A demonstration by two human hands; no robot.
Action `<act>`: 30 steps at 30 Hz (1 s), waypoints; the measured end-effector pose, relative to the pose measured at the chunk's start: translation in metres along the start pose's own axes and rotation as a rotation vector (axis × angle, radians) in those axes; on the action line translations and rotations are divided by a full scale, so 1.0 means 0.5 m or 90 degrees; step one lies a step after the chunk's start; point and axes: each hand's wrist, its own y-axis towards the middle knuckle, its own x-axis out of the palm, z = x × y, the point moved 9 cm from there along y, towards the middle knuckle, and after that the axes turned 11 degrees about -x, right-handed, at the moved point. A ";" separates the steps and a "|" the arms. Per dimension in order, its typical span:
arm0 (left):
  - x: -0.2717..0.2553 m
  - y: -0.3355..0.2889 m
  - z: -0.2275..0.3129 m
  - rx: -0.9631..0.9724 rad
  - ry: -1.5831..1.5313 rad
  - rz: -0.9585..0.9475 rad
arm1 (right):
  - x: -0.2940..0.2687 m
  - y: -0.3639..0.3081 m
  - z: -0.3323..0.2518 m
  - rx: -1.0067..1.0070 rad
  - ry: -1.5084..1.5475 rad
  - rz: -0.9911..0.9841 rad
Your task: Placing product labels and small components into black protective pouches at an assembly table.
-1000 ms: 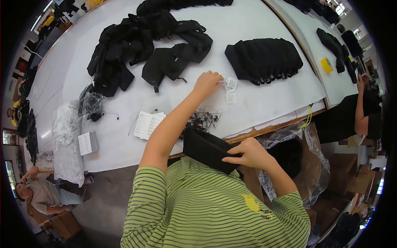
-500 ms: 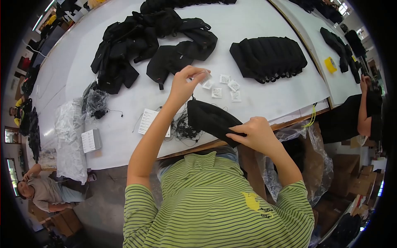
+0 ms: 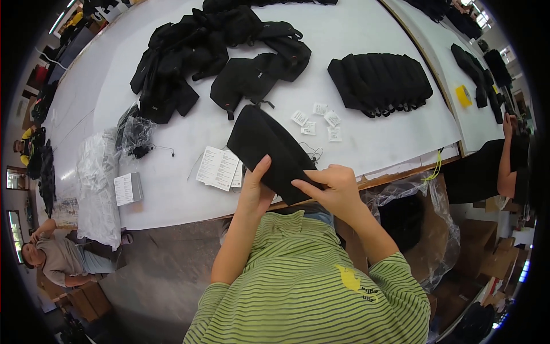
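A flat black fabric pouch (image 3: pixel 269 152) is held up at the table's near edge between my two hands. My left hand (image 3: pixel 256 186) grips its left side, thumb on the front and fingers hidden behind. At the lower right edge, my right hand (image 3: pixel 333 186) pinches the fabric between thumb and fingers. No white packet shows in either hand. Beyond the pouch lie several small white printed sachets (image 3: pixel 308 127). Printed white cards (image 3: pixel 219 166) rest left of my left hand. Thin black cord (image 3: pixel 314 152) peeks out behind the pouch.
Heaped black bags (image 3: pixel 189 57) lie at the far left, and a row of black pouches (image 3: pixel 381 83) at the far right. Clear plastic packaging (image 3: pixel 97 183) and a card stack (image 3: pixel 127 189) sit left. A plastic-lined box (image 3: pixel 424 229) stands right. Other people are at both sides.
My left hand has come back from the sachets, where it held one, to the pouch. One sachet fewer lies on the table. The pouch is now raised and turned more upright.
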 end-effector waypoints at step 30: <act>0.045 -0.024 0.008 -0.042 0.164 0.084 | -0.014 -0.009 0.035 0.128 0.306 0.203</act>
